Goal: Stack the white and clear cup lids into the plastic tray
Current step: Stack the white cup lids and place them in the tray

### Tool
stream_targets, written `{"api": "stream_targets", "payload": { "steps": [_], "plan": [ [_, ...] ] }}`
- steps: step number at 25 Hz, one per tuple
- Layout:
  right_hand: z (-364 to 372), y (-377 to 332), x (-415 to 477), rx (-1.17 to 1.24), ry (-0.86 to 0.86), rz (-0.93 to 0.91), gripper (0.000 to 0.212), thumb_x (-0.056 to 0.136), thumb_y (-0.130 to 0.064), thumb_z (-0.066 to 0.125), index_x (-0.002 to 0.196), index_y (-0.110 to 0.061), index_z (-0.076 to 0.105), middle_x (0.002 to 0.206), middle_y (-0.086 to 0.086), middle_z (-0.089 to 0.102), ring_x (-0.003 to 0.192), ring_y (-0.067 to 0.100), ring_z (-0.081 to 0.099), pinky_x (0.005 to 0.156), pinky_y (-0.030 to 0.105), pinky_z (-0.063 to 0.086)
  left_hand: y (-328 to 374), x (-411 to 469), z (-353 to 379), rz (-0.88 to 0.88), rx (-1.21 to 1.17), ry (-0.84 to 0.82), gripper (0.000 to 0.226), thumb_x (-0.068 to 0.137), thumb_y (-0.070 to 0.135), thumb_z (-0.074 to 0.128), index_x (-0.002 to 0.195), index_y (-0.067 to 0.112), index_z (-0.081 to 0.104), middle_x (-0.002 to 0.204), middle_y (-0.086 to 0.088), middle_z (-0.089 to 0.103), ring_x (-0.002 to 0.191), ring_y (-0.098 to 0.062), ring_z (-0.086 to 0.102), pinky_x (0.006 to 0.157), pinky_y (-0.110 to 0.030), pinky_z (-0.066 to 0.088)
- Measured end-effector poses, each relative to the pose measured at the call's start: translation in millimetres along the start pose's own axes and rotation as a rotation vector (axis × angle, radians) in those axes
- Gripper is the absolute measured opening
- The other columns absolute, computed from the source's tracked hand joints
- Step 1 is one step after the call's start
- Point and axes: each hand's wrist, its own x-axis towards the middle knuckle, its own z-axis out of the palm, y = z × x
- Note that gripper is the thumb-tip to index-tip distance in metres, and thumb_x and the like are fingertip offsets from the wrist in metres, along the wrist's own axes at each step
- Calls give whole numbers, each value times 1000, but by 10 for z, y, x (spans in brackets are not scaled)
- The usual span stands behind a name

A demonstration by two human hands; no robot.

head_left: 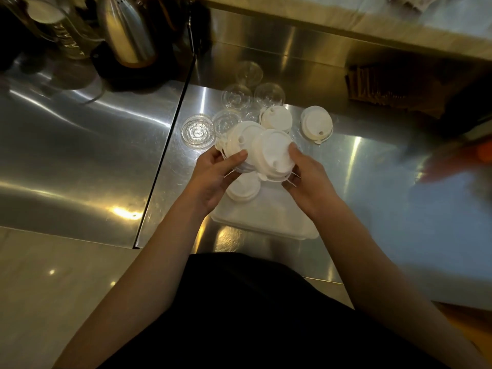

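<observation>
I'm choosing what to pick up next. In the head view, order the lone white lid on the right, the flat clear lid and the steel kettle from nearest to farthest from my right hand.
1. lone white lid, on the counter just beyond the right hand.
2. flat clear lid, across on the left side.
3. steel kettle, far back left.

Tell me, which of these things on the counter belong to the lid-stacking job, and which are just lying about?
Job: left hand, right hand, held white lids, one white lid in the plastic tray, two loose white lids, clear lids.
Lying about: steel kettle, brown box.
</observation>
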Motion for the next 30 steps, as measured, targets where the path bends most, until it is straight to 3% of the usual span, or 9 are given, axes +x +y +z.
{"api": "stream_targets", "payload": {
  "steps": [3, 11, 16, 18, 21, 23, 27, 30],
  "plan": [
    [25, 36, -30, -85, 27, -3, 27, 90, -38, 67, 98, -12, 60, 85, 3, 56, 66, 11, 45, 55, 23, 38, -18, -23, 11, -3, 14, -9, 34, 88, 5, 67, 121, 9, 62, 112, -9, 69, 101, -20, 68, 86, -30, 58],
    [105, 52, -127, -128, -57, -87, 33, 95, -33, 61, 117, -8, 61, 93, 10, 64, 72, 19, 59, 64, 26, 53, 7, -96, 26, 19, 79, -55, 32, 94, 18, 62, 124, 8, 59, 106, -5, 69, 98, -17, 67, 82, -30, 58],
    [167, 49, -140, -230, -20, -97, 34, 96, -39, 57, 112, -8, 61, 92, 12, 65, 72, 21, 64, 68, 29, 56, -5, -121, 18, 42, 134, -82, 37, 98, 27, 55, 129, 8, 56, 115, -6, 67, 106, -19, 65, 86, -30, 56],
    [188, 43, -152, -264, -8, -110, 28, 98, -39, 54, 104, -13, 61, 89, 10, 66, 72, 20, 66, 68, 29, 56, -13, -136, 19, 67, 149, -111, 43, 93, 31, 62, 129, 9, 56, 119, -7, 66, 112, -22, 64, 87, -30, 56],
    [211, 71, -162, -332, 31, -157, 24, 99, -40, 50, 99, -17, 59, 87, 9, 67, 68, 18, 67, 67, 29, 58, -19, -150, 32, 120, 225, -118, 65, 71, 36, 79, 127, 12, 57, 123, -9, 66, 116, -24, 64, 92, -38, 55],
    [221, 100, -169, -400, 44, -204, 27, 99, -41, 48, 97, -16, 58, 89, 11, 68, 66, 16, 68, 67, 31, 60, -23, -145, 38, 139, 250, -104, 70, 69, 34, 81, 130, 10, 55, 126, -12, 66, 117, -27, 63, 94, -42, 55],
    [206, 127, -183, -499, 9, -245, 36, 99, -44, 48, 98, -10, 60, 85, 8, 70, 69, 17, 70, 73, 36, 60, 41, -124, 65, 74, 167, 13, 29, 92, 18, 61, 120, 13, 59, 110, -6, 66, 102, -23, 65, 75, -29, 57],
    [184, 150, -181, -539, -16, -266, 41, 98, -46, 49, 98, -7, 63, 84, 7, 71, 73, 17, 70, 77, 39, 59, 71, -110, 61, 29, 114, 64, 20, 96, 22, 54, 114, 15, 61, 101, -2, 67, 94, -19, 66, 73, -30, 58]
  ]
}}
